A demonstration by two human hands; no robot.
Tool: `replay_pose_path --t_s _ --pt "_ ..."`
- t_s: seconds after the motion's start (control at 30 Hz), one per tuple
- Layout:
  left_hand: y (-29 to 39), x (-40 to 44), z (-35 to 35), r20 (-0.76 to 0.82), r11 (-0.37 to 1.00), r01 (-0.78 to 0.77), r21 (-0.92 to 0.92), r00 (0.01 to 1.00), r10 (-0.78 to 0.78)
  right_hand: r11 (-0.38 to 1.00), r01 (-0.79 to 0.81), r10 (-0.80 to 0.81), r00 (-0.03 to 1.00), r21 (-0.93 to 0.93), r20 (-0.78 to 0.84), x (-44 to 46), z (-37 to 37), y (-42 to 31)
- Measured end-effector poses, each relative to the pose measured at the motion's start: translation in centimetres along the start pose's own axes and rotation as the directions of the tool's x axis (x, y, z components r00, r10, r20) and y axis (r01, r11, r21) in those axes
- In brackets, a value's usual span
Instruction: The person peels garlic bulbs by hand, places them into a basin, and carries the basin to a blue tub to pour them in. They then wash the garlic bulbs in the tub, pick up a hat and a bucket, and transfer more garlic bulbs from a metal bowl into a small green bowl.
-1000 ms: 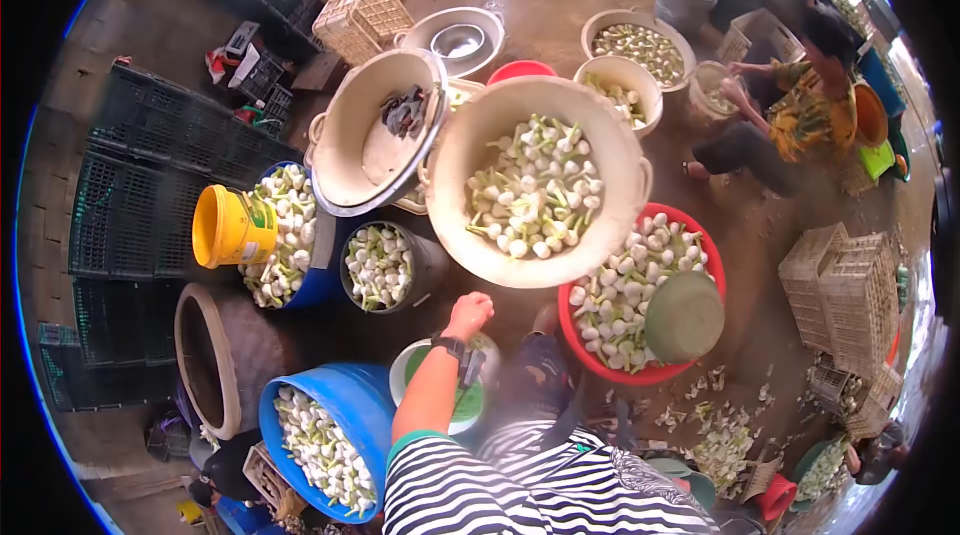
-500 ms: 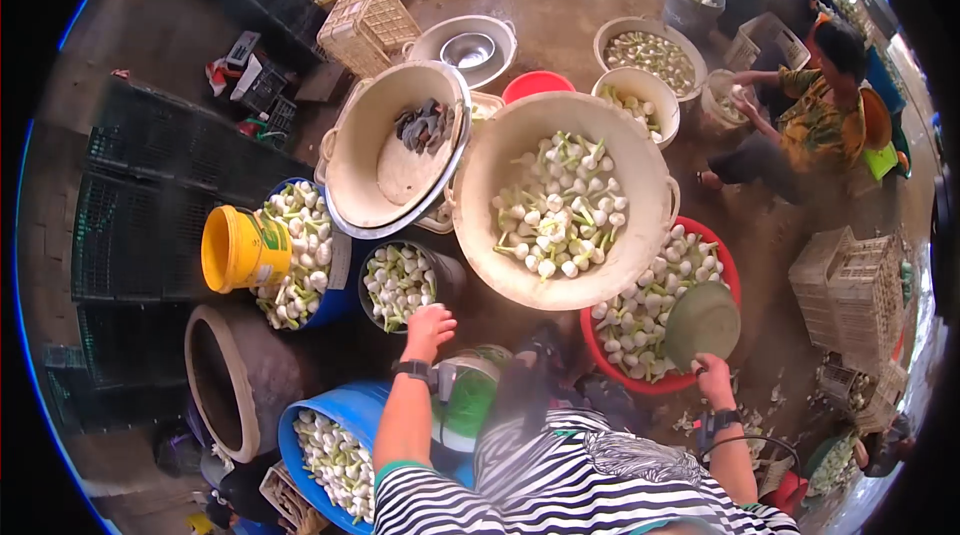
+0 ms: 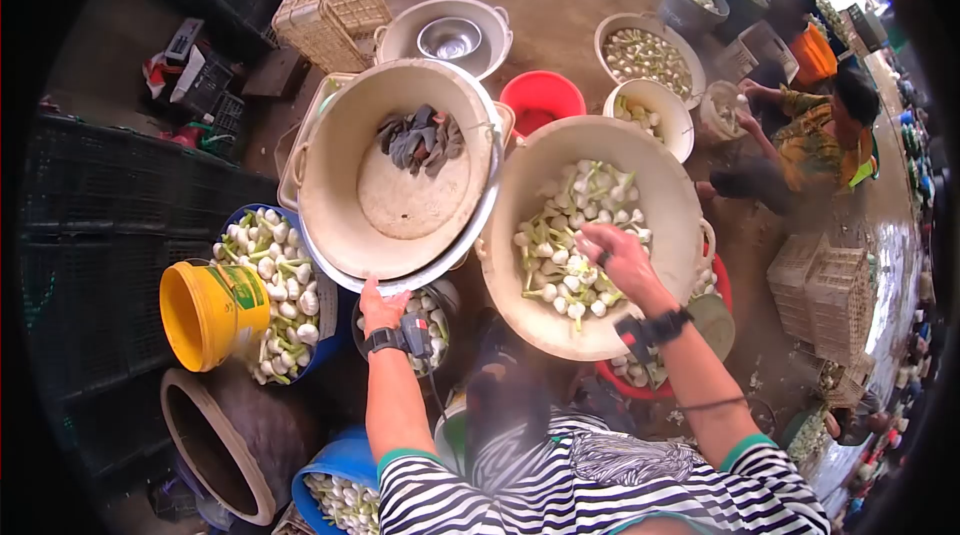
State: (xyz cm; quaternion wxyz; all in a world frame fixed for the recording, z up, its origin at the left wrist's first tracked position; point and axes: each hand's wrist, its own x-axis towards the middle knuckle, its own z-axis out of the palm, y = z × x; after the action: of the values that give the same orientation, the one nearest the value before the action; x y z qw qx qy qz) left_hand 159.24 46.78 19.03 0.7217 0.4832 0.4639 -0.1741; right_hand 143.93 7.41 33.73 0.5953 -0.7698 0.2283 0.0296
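My left hand (image 3: 383, 307) is at the near rim of a tilted beige basin (image 3: 335, 205), its thumb over the edge and the fingers closed against it. Dark gloves or rags (image 3: 418, 138) lie inside that basin. Over a wide beige basin (image 3: 655, 175) of garlic bulbs (image 3: 570, 275) with green stems, my right hand (image 3: 622, 263) reaches in with fingers spread, just above or touching the bulbs. A green bowl (image 3: 712, 327) rests on the garlic in a red tub (image 3: 650, 390), partly hidden by my right forearm.
A yellow bucket (image 3: 205, 313) lies tilted against a blue garlic tub (image 3: 338, 335) on the left. Behind the basins are a red bucket (image 3: 535, 95) and a metal bowl (image 3: 448, 38). Plastic crates (image 3: 825, 295) stand at right; a person (image 3: 810, 135) sits beyond them.
My right hand has let go of the green bowl and moved left and up over the basin's garlic. My left hand has moved left to the tilted basin's rim. The view has shifted.
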Motion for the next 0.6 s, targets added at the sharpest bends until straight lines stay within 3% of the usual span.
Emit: replay_pose_path --t_s 0.07,0.13,0.23,0.27,0.33,0.37,0.4,0.47,0.53,0.57,0.6 --pt "1.0 -0.2 1.8 -0.173 0.992 0.115 -0.056 0.977 -0.123 0.954 -0.085 0.088 0.996 0.289 0.003 7.3 4.7 -2.6" --pt "1.4 0.6 0.5 -0.016 0.979 0.196 -0.051 0.980 -0.197 0.966 -0.163 0.177 0.983 0.202 -0.053 13.6 8.7 -4.2" --pt "0.9 -0.8 1.7 -0.073 0.977 0.211 -0.011 0.975 -0.211 0.963 -0.261 0.254 0.961 -0.065 -0.109 20.8 13.3 -1.1" --pt "0.6 -0.7 2.1 -0.140 0.972 0.233 0.010 0.963 -0.230 0.950 -0.287 0.262 0.947 -0.123 -0.186 21.6 14.1 -0.9" --pt "-0.3 -0.4 1.8 -0.106 0.957 0.289 -0.027 0.951 -0.291 0.911 -0.336 0.251 0.912 -0.239 -0.324 21.8 15.6 -2.5" --pt "-0.5 -0.3 1.4 -0.089 0.948 0.315 -0.044 0.944 -0.318 0.905 -0.346 0.254 0.905 -0.247 -0.340 21.9 16.1 -2.7" --pt "-1.0 0.5 0.5 0.038 0.900 0.412 -0.145 0.911 -0.411 0.899 -0.357 0.255 0.899 -0.255 -0.357 22.0 16.2 -2.7" --pt "-1.7 0.2 0.8 0.042 0.898 0.411 -0.156 0.911 -0.409 0.844 -0.387 0.246 0.895 -0.372 -0.372 22.6 16.0 -1.9" --pt "-1.5 -1.5 2.2 0.003 0.932 0.343 -0.119 0.938 -0.345 0.926 -0.374 0.374 0.902 0.043 -0.217 24.1 14.7 2.5" --pt "-1.8 -1.3 1.9 0.011 0.932 0.332 -0.144 0.943 -0.334 0.891 -0.374 0.413 0.902 0.256 -0.123 24.8 14.7 3.8" --pt "-2.3 -0.7 1.3 0.022 0.932 0.323 -0.168 0.946 -0.324 0.848 -0.431 0.473 0.878 0.308 -0.076 24.9 15.2 2.5"
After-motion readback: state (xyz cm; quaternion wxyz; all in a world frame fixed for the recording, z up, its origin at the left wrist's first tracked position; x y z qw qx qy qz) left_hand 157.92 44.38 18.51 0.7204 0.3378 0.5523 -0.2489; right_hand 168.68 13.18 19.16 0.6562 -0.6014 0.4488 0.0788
